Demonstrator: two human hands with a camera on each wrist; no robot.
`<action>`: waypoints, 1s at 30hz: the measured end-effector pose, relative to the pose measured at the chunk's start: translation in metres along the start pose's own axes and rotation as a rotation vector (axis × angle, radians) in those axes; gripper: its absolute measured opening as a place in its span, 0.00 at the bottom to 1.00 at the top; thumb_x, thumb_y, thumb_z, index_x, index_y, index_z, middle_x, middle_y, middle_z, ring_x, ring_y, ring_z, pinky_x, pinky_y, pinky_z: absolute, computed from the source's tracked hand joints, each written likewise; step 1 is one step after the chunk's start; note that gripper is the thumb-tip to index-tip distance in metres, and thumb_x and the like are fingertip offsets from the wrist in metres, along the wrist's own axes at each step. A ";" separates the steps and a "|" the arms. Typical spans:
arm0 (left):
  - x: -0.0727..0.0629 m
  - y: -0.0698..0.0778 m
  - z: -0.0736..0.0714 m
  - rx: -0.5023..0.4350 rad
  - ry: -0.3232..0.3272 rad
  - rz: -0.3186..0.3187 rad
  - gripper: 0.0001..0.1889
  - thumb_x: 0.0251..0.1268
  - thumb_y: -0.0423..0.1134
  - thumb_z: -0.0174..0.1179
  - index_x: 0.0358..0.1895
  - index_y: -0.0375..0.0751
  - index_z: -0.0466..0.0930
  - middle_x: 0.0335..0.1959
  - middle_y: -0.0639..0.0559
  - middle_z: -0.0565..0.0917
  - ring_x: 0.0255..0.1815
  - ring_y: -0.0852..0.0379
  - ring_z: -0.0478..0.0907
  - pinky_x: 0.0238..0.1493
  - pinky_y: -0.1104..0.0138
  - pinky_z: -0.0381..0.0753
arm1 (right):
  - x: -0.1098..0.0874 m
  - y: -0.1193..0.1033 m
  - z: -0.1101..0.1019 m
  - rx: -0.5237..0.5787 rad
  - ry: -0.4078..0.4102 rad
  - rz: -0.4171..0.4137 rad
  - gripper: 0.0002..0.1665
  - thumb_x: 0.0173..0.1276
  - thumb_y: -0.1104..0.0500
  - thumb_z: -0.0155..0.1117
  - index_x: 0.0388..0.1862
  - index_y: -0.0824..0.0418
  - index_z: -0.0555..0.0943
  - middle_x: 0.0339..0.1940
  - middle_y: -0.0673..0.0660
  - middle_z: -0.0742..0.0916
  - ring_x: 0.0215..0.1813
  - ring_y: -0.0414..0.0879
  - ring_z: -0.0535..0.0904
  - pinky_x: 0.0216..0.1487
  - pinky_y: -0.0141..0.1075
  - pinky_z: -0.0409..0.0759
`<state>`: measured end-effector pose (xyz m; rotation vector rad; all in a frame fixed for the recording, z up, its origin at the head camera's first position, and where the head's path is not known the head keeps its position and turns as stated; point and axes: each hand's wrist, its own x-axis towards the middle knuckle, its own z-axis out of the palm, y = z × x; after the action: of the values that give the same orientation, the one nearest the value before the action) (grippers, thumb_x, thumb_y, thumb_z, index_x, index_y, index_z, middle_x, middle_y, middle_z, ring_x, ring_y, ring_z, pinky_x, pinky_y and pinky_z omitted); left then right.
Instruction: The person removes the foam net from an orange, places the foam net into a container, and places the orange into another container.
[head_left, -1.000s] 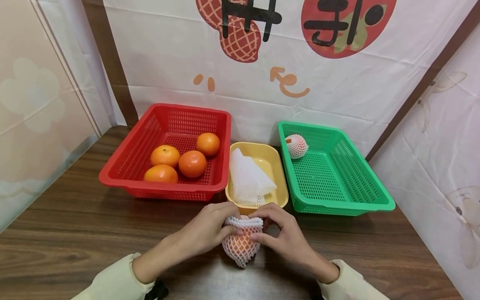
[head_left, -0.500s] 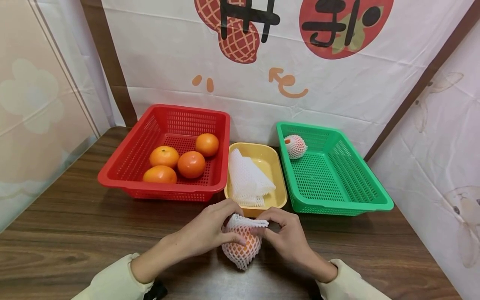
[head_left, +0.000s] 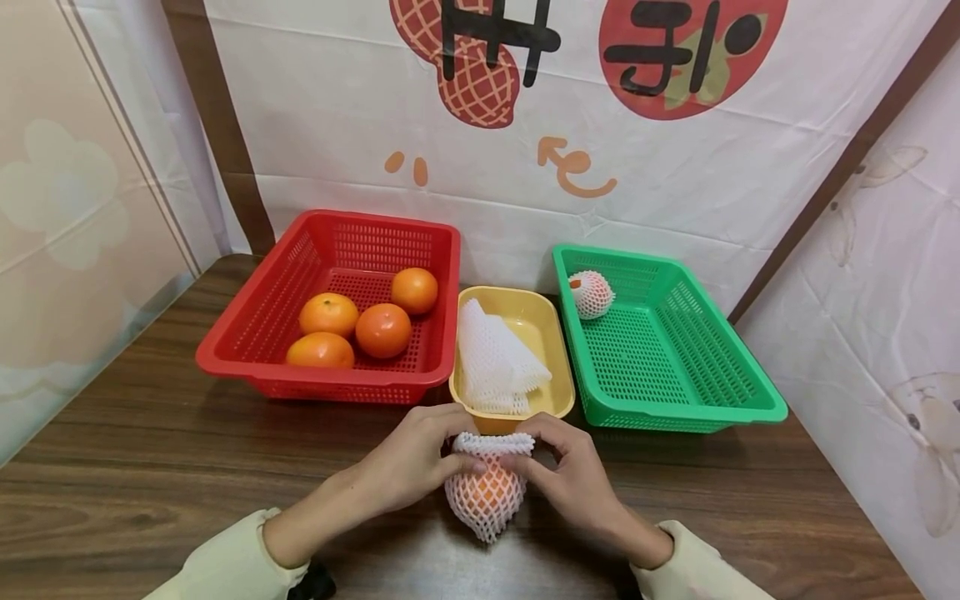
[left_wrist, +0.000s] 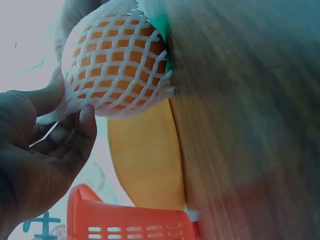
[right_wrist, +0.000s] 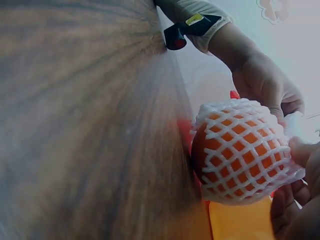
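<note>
An orange (head_left: 491,492) wrapped in a white foam net (head_left: 480,518) is at the near middle of the table, between both hands. Pinched at the net's rolled upper rim, the left side is in the left hand (head_left: 416,462), thumb on the front. Opposite it, the right hand (head_left: 573,479) pinches the right side of that rim. In the left wrist view, thumb and fingers of the left hand (left_wrist: 47,145) grip the net's edge, and orange skin shows through the mesh. From the right wrist, a bare patch of the orange (right_wrist: 199,155) shows at the net's bottom end.
Several oranges (head_left: 382,331) lie in a red basket (head_left: 337,375) at the left. Behind the hands, a yellow tray (head_left: 555,392) holds folded white foam nets (head_left: 498,358). The green basket (head_left: 678,414) at right contains one netted fruit (head_left: 592,296). A printed cloth (head_left: 330,158) hangs behind.
The net's rim, slanted and drawn to the right half a second ago, now lies level between the hands. The left thumb has shifted up toward the rim.
</note>
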<state>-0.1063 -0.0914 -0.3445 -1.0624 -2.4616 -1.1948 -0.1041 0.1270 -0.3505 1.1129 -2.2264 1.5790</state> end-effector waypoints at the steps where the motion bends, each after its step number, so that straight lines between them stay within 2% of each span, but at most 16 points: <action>1: 0.000 0.000 0.000 -0.006 0.010 0.012 0.12 0.48 0.36 0.73 0.27 0.47 0.76 0.26 0.62 0.73 0.29 0.66 0.70 0.30 0.68 0.76 | 0.000 0.000 0.000 0.000 -0.016 0.009 0.14 0.53 0.72 0.71 0.37 0.61 0.81 0.37 0.53 0.84 0.42 0.43 0.79 0.42 0.36 0.78; 3: -0.001 -0.001 0.001 -0.011 0.026 0.037 0.11 0.49 0.34 0.72 0.26 0.46 0.76 0.26 0.62 0.74 0.29 0.67 0.71 0.29 0.67 0.77 | 0.000 0.000 0.000 -0.011 -0.040 0.010 0.17 0.52 0.71 0.73 0.42 0.61 0.82 0.41 0.53 0.84 0.45 0.45 0.78 0.46 0.36 0.77; 6: -0.002 -0.002 0.002 -0.011 0.048 0.069 0.11 0.49 0.33 0.72 0.26 0.47 0.77 0.26 0.62 0.74 0.29 0.68 0.71 0.29 0.69 0.77 | 0.000 -0.001 0.001 -0.011 -0.054 0.002 0.20 0.51 0.71 0.74 0.43 0.61 0.82 0.42 0.53 0.83 0.47 0.46 0.78 0.47 0.35 0.77; 11: -0.002 -0.002 0.003 -0.012 0.067 0.102 0.11 0.49 0.35 0.73 0.27 0.47 0.77 0.25 0.62 0.73 0.29 0.67 0.69 0.28 0.74 0.73 | 0.000 -0.003 0.003 0.001 -0.013 -0.027 0.14 0.49 0.73 0.74 0.35 0.62 0.84 0.36 0.51 0.85 0.41 0.44 0.81 0.43 0.36 0.79; 14: -0.002 -0.001 0.003 -0.011 0.056 0.069 0.11 0.49 0.40 0.73 0.30 0.47 0.78 0.27 0.62 0.73 0.29 0.65 0.70 0.29 0.74 0.72 | 0.001 -0.003 0.002 -0.028 0.021 -0.055 0.13 0.47 0.73 0.75 0.30 0.61 0.84 0.31 0.51 0.85 0.37 0.43 0.81 0.39 0.34 0.78; 18: -0.002 0.000 0.001 -0.001 0.022 -0.029 0.14 0.50 0.48 0.71 0.35 0.49 0.79 0.30 0.62 0.72 0.28 0.63 0.70 0.29 0.73 0.72 | 0.000 -0.002 0.003 -0.051 0.052 -0.081 0.14 0.47 0.75 0.74 0.27 0.61 0.81 0.28 0.52 0.84 0.34 0.43 0.79 0.36 0.31 0.77; 20: -0.003 0.000 0.001 -0.002 0.005 -0.065 0.15 0.50 0.50 0.71 0.36 0.48 0.80 0.31 0.62 0.72 0.29 0.63 0.70 0.29 0.72 0.73 | -0.001 -0.001 0.003 -0.048 0.065 -0.088 0.14 0.47 0.76 0.73 0.27 0.61 0.80 0.28 0.53 0.84 0.34 0.43 0.79 0.36 0.30 0.77; 23: -0.002 0.000 0.000 0.002 -0.009 -0.067 0.14 0.49 0.47 0.72 0.35 0.47 0.81 0.31 0.62 0.72 0.30 0.61 0.71 0.30 0.72 0.73 | -0.002 0.000 0.004 -0.032 0.079 -0.099 0.15 0.47 0.78 0.72 0.28 0.62 0.79 0.29 0.54 0.84 0.35 0.44 0.80 0.36 0.30 0.78; 30: -0.001 0.001 0.000 -0.002 0.029 0.004 0.09 0.50 0.32 0.72 0.28 0.45 0.79 0.28 0.62 0.74 0.31 0.64 0.72 0.32 0.66 0.78 | -0.003 0.002 0.004 0.059 0.031 -0.056 0.16 0.50 0.78 0.70 0.32 0.63 0.79 0.33 0.56 0.83 0.38 0.44 0.79 0.37 0.32 0.79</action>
<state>-0.1048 -0.0915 -0.3440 -1.0425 -2.4360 -1.2028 -0.1025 0.1251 -0.3550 1.1472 -2.1232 1.6375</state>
